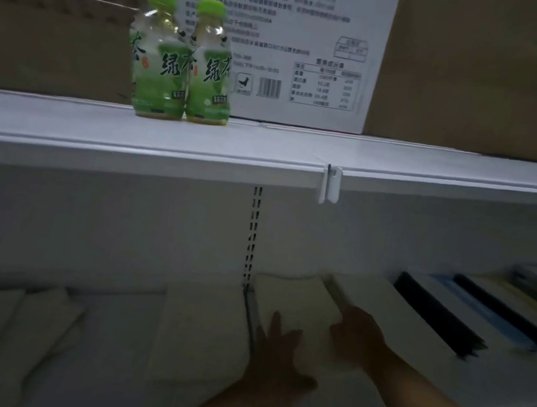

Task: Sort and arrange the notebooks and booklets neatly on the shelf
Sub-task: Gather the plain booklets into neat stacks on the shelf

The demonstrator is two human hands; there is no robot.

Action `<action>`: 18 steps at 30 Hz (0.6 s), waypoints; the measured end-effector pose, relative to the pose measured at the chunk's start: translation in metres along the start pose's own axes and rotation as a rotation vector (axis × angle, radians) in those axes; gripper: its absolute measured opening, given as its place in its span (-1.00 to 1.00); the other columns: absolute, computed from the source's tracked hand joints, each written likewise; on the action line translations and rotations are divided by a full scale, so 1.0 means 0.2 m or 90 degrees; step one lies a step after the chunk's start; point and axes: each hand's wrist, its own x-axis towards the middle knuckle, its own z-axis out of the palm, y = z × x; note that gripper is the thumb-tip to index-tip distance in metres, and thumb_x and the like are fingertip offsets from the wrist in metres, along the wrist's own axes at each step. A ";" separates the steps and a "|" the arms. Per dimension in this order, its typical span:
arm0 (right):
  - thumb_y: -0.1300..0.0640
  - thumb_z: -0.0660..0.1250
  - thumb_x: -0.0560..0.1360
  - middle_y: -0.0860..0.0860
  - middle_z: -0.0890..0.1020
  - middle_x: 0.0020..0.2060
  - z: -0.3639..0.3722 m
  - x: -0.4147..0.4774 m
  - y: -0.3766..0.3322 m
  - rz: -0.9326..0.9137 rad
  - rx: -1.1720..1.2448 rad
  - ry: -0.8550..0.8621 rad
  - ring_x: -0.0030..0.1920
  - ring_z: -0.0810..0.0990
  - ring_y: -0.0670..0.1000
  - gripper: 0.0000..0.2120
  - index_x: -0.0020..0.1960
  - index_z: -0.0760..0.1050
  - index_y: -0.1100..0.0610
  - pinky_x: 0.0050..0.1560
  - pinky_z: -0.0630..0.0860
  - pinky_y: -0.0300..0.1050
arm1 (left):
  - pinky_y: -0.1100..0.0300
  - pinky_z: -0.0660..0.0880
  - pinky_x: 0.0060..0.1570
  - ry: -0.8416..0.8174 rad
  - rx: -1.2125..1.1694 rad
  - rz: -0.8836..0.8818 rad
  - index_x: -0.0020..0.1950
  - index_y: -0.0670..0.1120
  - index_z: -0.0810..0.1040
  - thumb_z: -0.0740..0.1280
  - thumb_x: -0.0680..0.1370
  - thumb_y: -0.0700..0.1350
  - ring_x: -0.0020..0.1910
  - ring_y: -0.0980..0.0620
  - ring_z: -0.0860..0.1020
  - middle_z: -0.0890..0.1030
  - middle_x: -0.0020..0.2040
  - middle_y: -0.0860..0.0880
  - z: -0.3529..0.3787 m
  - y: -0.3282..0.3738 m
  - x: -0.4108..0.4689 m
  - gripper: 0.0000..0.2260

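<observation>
Head view: left hand (278,355) flat on cream notebook (292,297); right hand (358,340) beside, grip unclear.

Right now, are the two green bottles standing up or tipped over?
Standing up. The left bottle and the right bottle sit on their bottoms on the top shelf, green caps on top.

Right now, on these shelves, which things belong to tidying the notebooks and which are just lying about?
Belongs to the job: cream booklet under the left hand; pale booklet by the right hand; black-edged notebooks further right; loose booklets on the left.
Just lying about: two green tea bottles; labelled cardboard box behind them.
</observation>
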 end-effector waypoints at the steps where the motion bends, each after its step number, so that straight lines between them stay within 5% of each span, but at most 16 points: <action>1: 0.17 0.21 0.53 0.12 0.53 0.18 0.01 0.01 0.01 -0.023 -0.050 0.001 0.14 0.55 0.09 -0.69 0.25 0.41 0.21 0.00 0.48 -0.17 | -0.01 -0.03 0.48 0.021 0.003 0.001 0.56 0.07 0.01 0.36 0.48 0.16 0.53 -0.23 -0.18 -0.30 0.55 -0.09 0.02 0.00 0.01 -0.23; 4: 0.14 0.14 0.58 0.10 0.50 0.22 0.07 0.03 0.02 -0.141 -0.163 0.008 0.20 0.51 0.07 -0.67 0.32 0.33 0.20 0.12 0.40 -0.22 | 0.00 0.06 0.49 0.036 0.024 -0.015 0.56 0.09 0.01 0.32 0.51 0.17 0.54 -0.19 -0.11 -0.31 0.55 -0.04 0.05 -0.02 0.02 -0.27; 7: 0.09 0.05 0.53 0.13 0.49 0.22 0.16 0.06 0.07 -0.206 -0.238 0.038 0.18 0.50 0.16 -0.60 0.33 0.34 0.15 0.14 0.45 -0.03 | -0.03 0.10 0.48 0.032 0.071 -0.024 0.56 0.11 0.01 0.33 0.48 0.21 0.54 -0.20 -0.04 -0.28 0.55 -0.04 0.05 -0.02 0.05 -0.25; 9: 0.09 -0.02 0.43 0.17 0.56 0.05 0.23 0.08 0.10 -0.237 -0.275 0.058 0.01 0.57 0.21 -0.57 0.15 0.49 0.15 -0.01 0.53 0.05 | -0.03 0.11 0.47 0.024 0.099 -0.020 0.55 0.11 0.02 0.35 0.46 0.21 0.53 -0.21 0.02 -0.26 0.56 -0.06 0.04 -0.02 0.07 -0.23; 13: 0.14 0.26 0.22 0.14 0.61 -0.29 0.28 0.11 0.15 -0.205 -0.196 0.067 -0.36 0.61 0.19 -0.81 -0.21 0.56 0.13 -0.41 0.55 -0.03 | 0.06 0.12 0.45 0.035 0.136 -0.004 0.54 0.14 0.03 0.34 0.46 0.23 0.52 -0.18 0.08 -0.22 0.57 -0.06 0.02 -0.02 0.06 -0.24; 18: 0.13 0.19 0.33 0.20 0.61 -0.11 0.23 0.04 0.10 -0.234 -0.200 0.072 -0.19 0.63 0.25 -0.70 -0.06 0.60 0.18 -0.25 0.60 0.08 | 0.07 0.15 0.44 0.054 0.149 0.007 0.54 0.14 0.07 0.34 0.46 0.23 0.51 -0.16 0.13 -0.17 0.57 -0.05 0.02 -0.01 0.03 -0.26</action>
